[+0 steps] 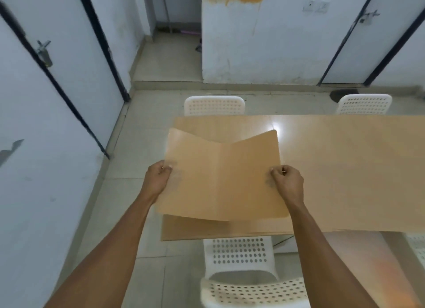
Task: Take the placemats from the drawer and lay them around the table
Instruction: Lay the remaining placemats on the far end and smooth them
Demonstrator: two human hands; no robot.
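I hold a tan placemat (220, 176) spread above the left end of the light wooden table (345, 169). It has a crease down its middle and its far corners curl upward. My left hand (158, 175) pinches its left edge, thumb on top. On the opposite edge my right hand (288, 181) pinches it the same way. Beneath its near edge shows another tan sheet (195, 229); whether that is a second placemat or the table's corner I cannot tell. No drawer is in view.
A white perforated chair (241, 254) stands tucked at the near side, with another chair's backrest (255, 291) below it. Two white chairs (215, 105) (364, 103) stand at the far side. Doors line the left wall, and tiled floor lies left of the table.
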